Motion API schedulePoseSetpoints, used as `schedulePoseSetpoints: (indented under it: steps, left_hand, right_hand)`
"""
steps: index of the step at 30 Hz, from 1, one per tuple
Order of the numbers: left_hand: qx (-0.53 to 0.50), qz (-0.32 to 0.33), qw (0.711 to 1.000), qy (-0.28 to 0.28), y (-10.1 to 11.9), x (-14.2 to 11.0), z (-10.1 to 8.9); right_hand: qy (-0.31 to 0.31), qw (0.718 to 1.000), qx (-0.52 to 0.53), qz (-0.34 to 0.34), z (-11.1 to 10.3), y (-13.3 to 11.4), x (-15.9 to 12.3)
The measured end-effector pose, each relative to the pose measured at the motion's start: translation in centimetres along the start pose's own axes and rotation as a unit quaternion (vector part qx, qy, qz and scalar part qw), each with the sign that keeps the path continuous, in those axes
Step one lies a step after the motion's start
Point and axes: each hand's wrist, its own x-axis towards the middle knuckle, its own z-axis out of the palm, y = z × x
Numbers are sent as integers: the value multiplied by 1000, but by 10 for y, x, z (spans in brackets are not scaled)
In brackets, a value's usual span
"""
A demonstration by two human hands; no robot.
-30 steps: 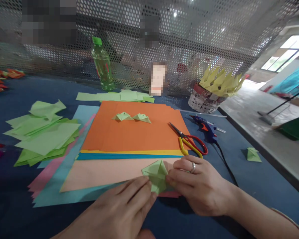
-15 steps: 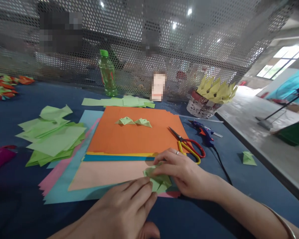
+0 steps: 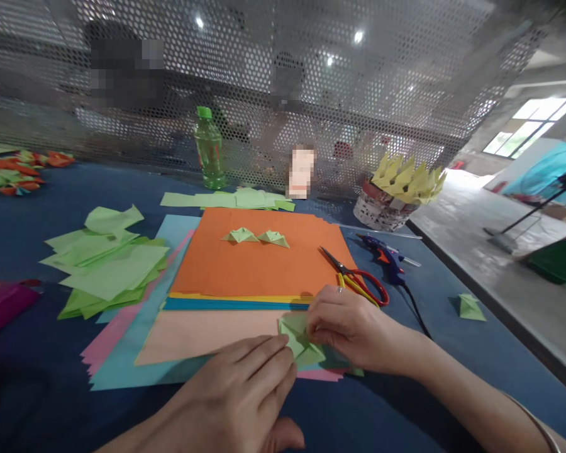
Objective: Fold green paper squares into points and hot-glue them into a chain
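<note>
A small piece of folded light-green paper (image 3: 300, 345) lies over the front of the stacked coloured sheets. Stretched out flat, the fingers of my left hand (image 3: 245, 380) press on its left edge, with the thumb apart below. My right hand (image 3: 351, 327) has its fingers curled in a pinch at the paper's right side; the fingertips partly cover that side. Two small folded green paper pieces (image 3: 241, 236) sit side by side on the orange sheets (image 3: 245, 270). Scissors (image 3: 358, 280) with red and yellow handles lie just beyond my right hand.
Loose green paper squares (image 3: 113, 267) are piled at left, near a purple packet (image 3: 7, 308). A green bottle (image 3: 209, 151) stands behind green strips (image 3: 193, 200). At right are a blue glue gun (image 3: 387, 259), a basket (image 3: 382, 211) with yellow paper points and another folded green piece (image 3: 470, 307).
My right hand has shifted slightly right, its fingers drawn back and more curled, so more of the green paper shows. My left hand stays at the paper's left edge. The view tilted slightly.
</note>
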Motion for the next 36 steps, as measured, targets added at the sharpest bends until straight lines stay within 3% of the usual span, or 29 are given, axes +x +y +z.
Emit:
schedulePoseSetpoints:
  steps: [1, 2, 5, 9, 14, 23, 36]
  left_hand:
    - [6, 15, 1000, 4, -2, -1, 3]
    - [9, 53, 997, 53, -3, -2, 6]
    - [31, 36, 997, 67, -7, -3, 9]
    - [22, 16, 999, -24, -6, -2, 1]
    - [-10, -11, 997, -81, -4, -1, -5]
    - [-34, -13, 996, -77, -5, 0, -5]
    - [-43, -23, 995, -87, -5, -5, -4]
  right_hand:
    - [6, 1000, -5, 6, 2, -1, 0]
    - [13, 1000, -8, 14, 3, -2, -1]
    - [40, 999, -3, 37, 10, -9, -3]
    - [48, 998, 1, 51, 15, -15, -7]
    - [34, 999, 7, 32, 13, -12, -11]
    - [47, 999, 7, -23, 13, -9, -7]
    - [55, 987, -111, -100, 12, -1, -16]
